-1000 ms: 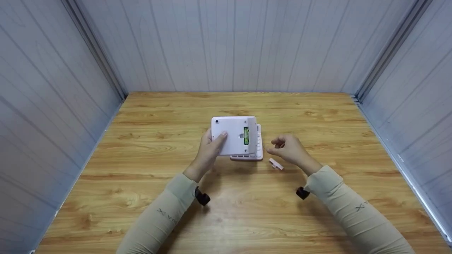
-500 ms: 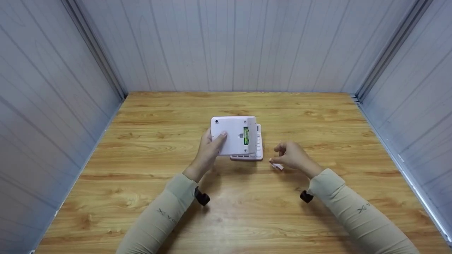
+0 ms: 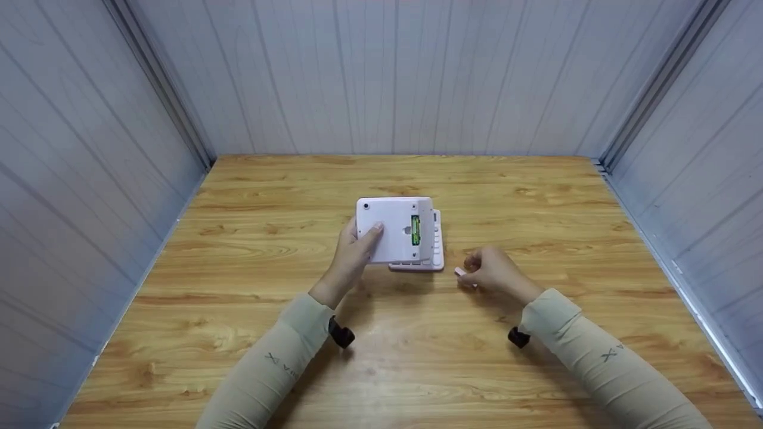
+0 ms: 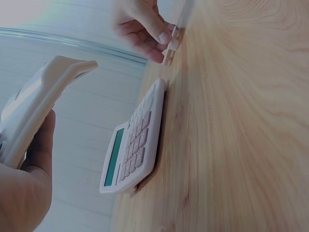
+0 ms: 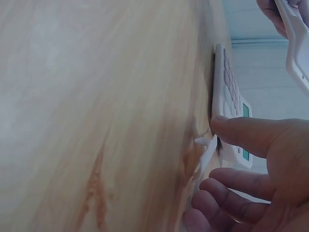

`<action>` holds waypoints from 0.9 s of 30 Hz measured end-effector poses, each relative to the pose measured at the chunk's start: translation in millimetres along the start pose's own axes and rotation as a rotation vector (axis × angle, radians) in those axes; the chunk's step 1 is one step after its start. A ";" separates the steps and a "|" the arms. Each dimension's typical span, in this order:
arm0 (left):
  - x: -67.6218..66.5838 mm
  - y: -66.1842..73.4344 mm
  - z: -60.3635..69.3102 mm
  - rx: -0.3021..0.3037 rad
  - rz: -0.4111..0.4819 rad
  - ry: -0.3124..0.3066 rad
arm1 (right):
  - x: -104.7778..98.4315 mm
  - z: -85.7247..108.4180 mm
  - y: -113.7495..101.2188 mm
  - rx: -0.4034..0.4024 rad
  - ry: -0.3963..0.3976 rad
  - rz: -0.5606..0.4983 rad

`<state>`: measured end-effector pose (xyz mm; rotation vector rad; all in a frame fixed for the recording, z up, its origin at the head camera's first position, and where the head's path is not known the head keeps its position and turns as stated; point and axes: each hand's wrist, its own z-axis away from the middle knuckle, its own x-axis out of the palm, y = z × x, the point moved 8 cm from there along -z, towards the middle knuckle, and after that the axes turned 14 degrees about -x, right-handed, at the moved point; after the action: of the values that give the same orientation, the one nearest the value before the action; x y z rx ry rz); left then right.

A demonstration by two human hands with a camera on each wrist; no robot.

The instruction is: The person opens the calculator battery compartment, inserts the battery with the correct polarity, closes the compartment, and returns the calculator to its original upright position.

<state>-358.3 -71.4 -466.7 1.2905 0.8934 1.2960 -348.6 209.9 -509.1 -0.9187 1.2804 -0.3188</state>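
Note:
My left hand point(image 3: 351, 253) grips a white calculator point(image 3: 390, 232), its back turned up and the thumb lying across it. The calculator's battery compartment is uncovered, and a green battery point(image 3: 415, 230) shows inside. At the right, my right hand point(image 3: 495, 274) pinches a small pale battery cover point(image 3: 460, 271) between thumb and fingers, low at the tabletop. In the right wrist view the cover point(image 5: 207, 154) stands tilted between the thumb and the curled fingers. The fingers partly hide it in the head view.
A second white calculator point(image 4: 137, 140) with a green screen lies keys up on the wooden table point(image 3: 405, 357), partly beneath the held one in the head view. Pale panel walls point(image 3: 381, 77) enclose the table at the back and sides.
My right hand has moved down and slightly right to the battery cover, and its thumb and fingers have closed on it. The left hand and its calculator have stayed nearly still.

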 end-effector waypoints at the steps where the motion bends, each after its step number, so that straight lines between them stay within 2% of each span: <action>1: 0.2 -0.1 0.3 0.000 -0.003 -0.003 | 1.0 0.2 0.1 -0.003 -0.001 -0.002; 9: 0.4 -1.3 0.5 0.001 -0.015 -0.019 | 4.2 1.6 -1.8 0.001 0.006 -0.009; 14: 0.5 -1.6 -0.2 0.006 -0.001 -0.024 | 4.6 1.1 -2.0 0.016 -0.004 0.023; 19: 0.0 -2.3 -0.7 -0.001 0.001 -0.017 | 3.9 0.0 -5.6 -0.012 -0.004 0.064; 27: 0.6 -1.7 -1.2 0.002 0.013 -0.002 | -2.0 -1.5 -10.2 0.012 0.037 0.051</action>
<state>-359.1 -70.3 -468.3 1.3012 0.8865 1.3037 -347.7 204.3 -500.2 -0.8718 1.3320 -0.3047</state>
